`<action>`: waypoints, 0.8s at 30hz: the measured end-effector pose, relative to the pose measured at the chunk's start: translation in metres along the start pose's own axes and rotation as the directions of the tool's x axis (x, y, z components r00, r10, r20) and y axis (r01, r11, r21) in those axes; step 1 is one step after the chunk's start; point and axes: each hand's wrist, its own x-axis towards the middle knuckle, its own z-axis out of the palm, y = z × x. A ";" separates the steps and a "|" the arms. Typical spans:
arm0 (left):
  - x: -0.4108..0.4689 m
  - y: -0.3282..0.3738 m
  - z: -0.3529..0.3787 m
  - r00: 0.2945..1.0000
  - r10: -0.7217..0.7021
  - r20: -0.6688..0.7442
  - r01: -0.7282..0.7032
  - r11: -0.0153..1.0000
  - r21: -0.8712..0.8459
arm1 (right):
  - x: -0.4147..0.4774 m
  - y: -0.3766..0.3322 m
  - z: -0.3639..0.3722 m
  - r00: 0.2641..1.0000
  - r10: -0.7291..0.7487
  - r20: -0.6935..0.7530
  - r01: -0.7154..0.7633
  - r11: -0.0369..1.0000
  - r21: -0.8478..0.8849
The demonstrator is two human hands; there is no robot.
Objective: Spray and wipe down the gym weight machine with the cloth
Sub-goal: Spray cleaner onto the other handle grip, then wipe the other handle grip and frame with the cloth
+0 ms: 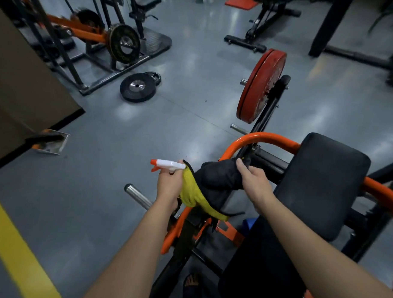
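My left hand (168, 183) grips a white spray bottle (168, 164) with an orange nozzle pointing left; the bottle's body is hidden by the hand. A cloth (214, 185), black on one side and yellow on the other, hangs between both hands. My right hand (253, 178) pinches its black end over the orange curved bar (265, 138) of the weight machine. The machine's black pad (323, 182) sits to the right. A red weight plate (260, 86) is loaded on its black arm beyond.
A chrome peg (137, 194) sticks out left of the machine. Black plates (137, 86) lie on the grey floor. Another plate-loaded machine (121, 43) stands far left, a brown wall (21, 87) at left, and a yellow floor line (13, 249) at bottom left.
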 end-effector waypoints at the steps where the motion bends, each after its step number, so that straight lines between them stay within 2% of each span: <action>1: -0.003 0.001 0.001 1.000 0.002 0.011 -0.002 1.000 0.022 | 0.000 -0.003 -0.002 1.000 0.002 0.007 -0.002 1.000 0.023; 3: -0.010 0.003 0.004 0.999 0.023 0.028 -0.025 0.997 0.068 | -0.002 -0.008 -0.005 1.000 0.000 -0.019 0.001 0.999 0.050; 5: -0.017 0.006 0.008 0.998 0.050 0.030 -0.052 0.995 0.083 | -0.002 -0.012 -0.008 0.996 0.013 -0.089 -0.002 0.991 0.131; 8: -0.030 0.008 0.013 0.999 0.030 0.035 -0.035 0.992 0.123 | 0.002 -0.018 -0.013 0.993 0.037 -0.109 -0.005 0.960 0.278; 11: -0.041 0.009 0.019 0.999 0.042 0.023 -0.044 0.993 0.113 | 0.002 -0.029 -0.019 1.000 -0.003 -0.028 0.013 0.922 0.386; 14: -0.052 0.010 0.028 0.990 0.140 0.013 -0.140 0.990 0.012 | 0.004 -0.033 -0.024 0.984 -0.138 0.109 0.077 0.895 0.439; 18: -0.070 0.021 0.038 0.962 0.213 0.174 -0.202 0.976 -0.078 | 0.005 -0.034 -0.028 0.915 -0.254 0.313 0.133 0.923 0.360; 21: -0.084 0.028 0.049 0.928 0.236 0.288 -0.203 0.969 -0.138 | 0.010 -0.028 -0.026 0.887 -0.271 0.375 0.167 0.944 0.286; 24: -0.087 0.023 0.059 0.927 0.222 0.303 -0.201 0.974 -0.100 | 0.013 -0.016 -0.028 0.865 -0.225 0.449 0.106 0.956 0.274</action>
